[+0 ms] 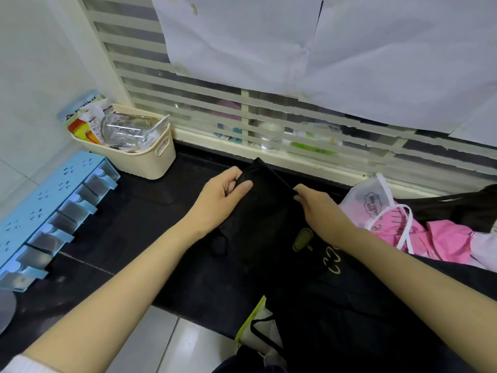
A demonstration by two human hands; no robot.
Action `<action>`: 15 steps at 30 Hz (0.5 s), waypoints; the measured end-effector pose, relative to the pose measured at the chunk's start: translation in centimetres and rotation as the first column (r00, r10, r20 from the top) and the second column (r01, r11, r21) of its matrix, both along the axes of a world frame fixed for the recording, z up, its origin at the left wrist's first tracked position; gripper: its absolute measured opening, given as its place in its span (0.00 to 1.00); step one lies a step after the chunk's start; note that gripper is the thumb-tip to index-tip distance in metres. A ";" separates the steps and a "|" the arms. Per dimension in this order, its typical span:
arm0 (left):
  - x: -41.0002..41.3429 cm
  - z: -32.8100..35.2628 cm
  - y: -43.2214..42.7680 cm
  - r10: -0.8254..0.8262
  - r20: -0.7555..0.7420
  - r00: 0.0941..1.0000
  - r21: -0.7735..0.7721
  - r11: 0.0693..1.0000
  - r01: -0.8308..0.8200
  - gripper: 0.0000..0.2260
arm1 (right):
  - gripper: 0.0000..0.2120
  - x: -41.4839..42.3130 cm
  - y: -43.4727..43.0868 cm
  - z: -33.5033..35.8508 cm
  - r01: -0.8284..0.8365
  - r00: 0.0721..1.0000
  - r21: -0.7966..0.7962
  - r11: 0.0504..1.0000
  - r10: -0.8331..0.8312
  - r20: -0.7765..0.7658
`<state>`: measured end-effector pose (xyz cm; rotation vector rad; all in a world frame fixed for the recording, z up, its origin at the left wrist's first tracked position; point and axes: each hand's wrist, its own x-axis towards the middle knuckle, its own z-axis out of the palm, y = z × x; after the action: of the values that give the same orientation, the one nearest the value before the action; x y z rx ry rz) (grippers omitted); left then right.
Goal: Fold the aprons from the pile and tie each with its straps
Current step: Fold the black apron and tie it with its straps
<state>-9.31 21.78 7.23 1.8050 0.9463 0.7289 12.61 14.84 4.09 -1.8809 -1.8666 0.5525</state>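
A black apron (265, 211) with a yellow-green print lies on the dark counter (139, 222) in front of me, its far end raised toward the window. My left hand (220, 196) pinches the apron's upper left edge between thumb and fingers. My right hand (320, 208) grips its upper right edge, fingers curled into the cloth. The lower part of the apron hangs over the counter's front edge. To the right lies a pile with a pink apron (441, 238) with white straps and more black cloth (462, 208).
A cream basket (150, 160) holding a glass jar and packets stands at the back left. A blue drawer organiser (51, 211) lies along the left wall. A slatted window with taped paper sheets (322, 44) rises behind the counter. Grey floor tiles (172, 343) show below.
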 end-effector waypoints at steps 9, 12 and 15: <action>-3.6 -0.5 0.5 -0.152 -0.517 0.842 -0.195 0.979 0.057 0.04 | 0.12 -0.8 1.6 -0.2 0.049 0.933 0.015 0.999 -0.051 0.357; -4.8 -0.9 1.6 0.074 -0.705 0.705 0.028 0.997 -0.077 0.07 | 0.12 -3.1 2.2 -0.1 0.115 0.966 -0.016 0.993 -0.108 0.233; -6.0 -2.6 1.3 0.188 -0.793 0.580 0.144 0.982 -0.121 0.09 | 0.12 -5.1 2.4 -0.8 0.009 0.999 -0.121 0.993 -0.003 0.050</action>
<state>-15.29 23.09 4.66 2.1680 1.7062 -0.0341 7.54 17.22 3.24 -1.9938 -1.8968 0.6351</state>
